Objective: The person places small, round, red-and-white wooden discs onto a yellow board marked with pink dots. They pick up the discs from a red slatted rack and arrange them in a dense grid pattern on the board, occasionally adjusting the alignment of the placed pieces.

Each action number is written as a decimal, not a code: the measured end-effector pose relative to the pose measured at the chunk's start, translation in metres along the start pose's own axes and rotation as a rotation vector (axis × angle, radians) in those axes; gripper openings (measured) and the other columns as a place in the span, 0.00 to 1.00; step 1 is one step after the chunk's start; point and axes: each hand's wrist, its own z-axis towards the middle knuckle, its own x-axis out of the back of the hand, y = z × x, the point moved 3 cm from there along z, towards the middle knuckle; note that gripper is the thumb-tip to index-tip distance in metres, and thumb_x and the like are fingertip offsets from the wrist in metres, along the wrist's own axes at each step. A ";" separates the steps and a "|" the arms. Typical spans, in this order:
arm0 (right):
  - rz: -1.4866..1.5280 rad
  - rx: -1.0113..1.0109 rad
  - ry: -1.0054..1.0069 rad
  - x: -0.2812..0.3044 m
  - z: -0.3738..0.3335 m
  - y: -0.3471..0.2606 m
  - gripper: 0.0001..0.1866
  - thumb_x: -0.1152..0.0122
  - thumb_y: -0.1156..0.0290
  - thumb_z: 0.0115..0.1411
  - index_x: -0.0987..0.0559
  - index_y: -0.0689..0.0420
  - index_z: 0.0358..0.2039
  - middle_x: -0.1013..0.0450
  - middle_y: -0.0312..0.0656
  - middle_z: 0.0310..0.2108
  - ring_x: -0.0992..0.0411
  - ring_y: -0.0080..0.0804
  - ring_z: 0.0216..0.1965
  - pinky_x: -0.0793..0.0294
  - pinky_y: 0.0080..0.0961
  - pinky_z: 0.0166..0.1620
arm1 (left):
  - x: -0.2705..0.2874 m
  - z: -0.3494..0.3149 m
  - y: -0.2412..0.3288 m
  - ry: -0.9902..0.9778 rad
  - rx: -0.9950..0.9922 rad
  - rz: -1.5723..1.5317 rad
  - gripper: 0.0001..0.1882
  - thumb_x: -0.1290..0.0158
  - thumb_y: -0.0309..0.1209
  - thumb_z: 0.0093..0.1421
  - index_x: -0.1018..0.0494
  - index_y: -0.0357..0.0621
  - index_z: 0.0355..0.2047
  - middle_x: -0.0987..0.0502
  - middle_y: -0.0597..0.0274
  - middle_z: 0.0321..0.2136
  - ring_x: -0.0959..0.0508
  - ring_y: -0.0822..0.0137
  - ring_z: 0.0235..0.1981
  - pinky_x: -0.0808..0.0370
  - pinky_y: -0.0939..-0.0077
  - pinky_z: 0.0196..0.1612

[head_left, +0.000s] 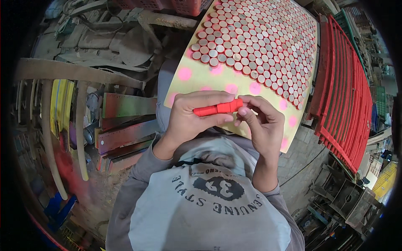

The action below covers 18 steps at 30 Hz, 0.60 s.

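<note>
Gripping a short row of red cylindrical pieces (pixel 205 111), the left hand (pixel 186 109) appears in the head view with its fingers along the upper side and its thumb along the lower side. The row lies roughly level in front of the person's torso, over the near edge of the yellow tabletop (pixel 194 79). The right hand (pixel 261 119) is at the right end of the row, thumb and forefinger bent about the last piece — whether they pinch it or only touch it cannot be told.

Pink spots mark the near part of the tabletop. Beyond them, round discs (pixel 251 48) with pale faces and red rims lie flat in close-packed rows toward the far edge.

To the right of the tabletop is a red slatted frame (pixel 343 100). Above its far left corner is a red crate (pixel 184 6), partly cut off. To the left — paint-stained boards (pixel 130 106) fan outward, with a yellow panel (pixel 63 104) farther left.
</note>
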 end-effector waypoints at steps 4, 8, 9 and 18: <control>0.010 -0.047 -0.030 -0.001 0.002 0.000 0.13 0.38 0.82 0.65 0.21 0.71 0.50 0.24 0.46 0.44 0.22 0.25 0.36 0.17 0.20 0.38 | -0.002 -0.003 0.003 -0.001 0.045 0.020 0.21 0.30 0.22 0.52 0.18 0.34 0.47 0.16 0.51 0.43 0.17 0.66 0.42 0.21 0.73 0.49; 0.100 -0.145 -0.093 0.003 0.002 0.006 0.14 0.38 0.83 0.65 0.22 0.71 0.51 0.24 0.47 0.45 0.23 0.25 0.38 0.17 0.20 0.39 | 0.000 -0.008 0.004 -0.034 0.086 -0.060 0.20 0.31 0.23 0.54 0.19 0.34 0.48 0.17 0.52 0.44 0.18 0.67 0.44 0.23 0.72 0.50; 0.123 -0.132 -0.080 0.003 0.001 0.005 0.14 0.38 0.84 0.64 0.21 0.70 0.51 0.24 0.47 0.46 0.23 0.25 0.39 0.17 0.20 0.40 | 0.000 -0.008 0.004 -0.045 0.112 -0.100 0.20 0.32 0.23 0.55 0.19 0.34 0.49 0.17 0.53 0.45 0.19 0.67 0.45 0.23 0.72 0.51; -0.045 0.000 -0.085 0.003 0.004 -0.002 0.18 0.36 0.89 0.56 0.18 0.68 0.48 0.23 0.44 0.46 0.23 0.24 0.43 0.18 0.20 0.48 | -0.003 -0.015 -0.003 -0.014 0.239 -0.162 0.19 0.35 0.18 0.57 0.19 0.34 0.50 0.17 0.53 0.46 0.19 0.69 0.47 0.23 0.75 0.52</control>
